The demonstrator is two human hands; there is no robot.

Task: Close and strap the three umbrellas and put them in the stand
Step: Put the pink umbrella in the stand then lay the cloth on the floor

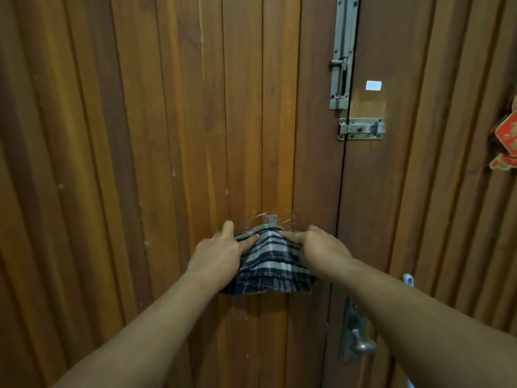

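Note:
A folded plaid umbrella, dark blue and white, is held out in front of me with its tip toward the wooden door. My left hand grips the left side of its canopy fabric near the tip, thumb up. My right hand grips the right side of the fabric, index finger stretched toward the top. A thin rib end and the small tip cap stick out above the fabric. The umbrella's handle is hidden. No stand and no other umbrella are in view.
The door fills the view. A long metal bolt and a small latch sit at upper right. A door handle is at lower right. A red ornament hangs at the right edge.

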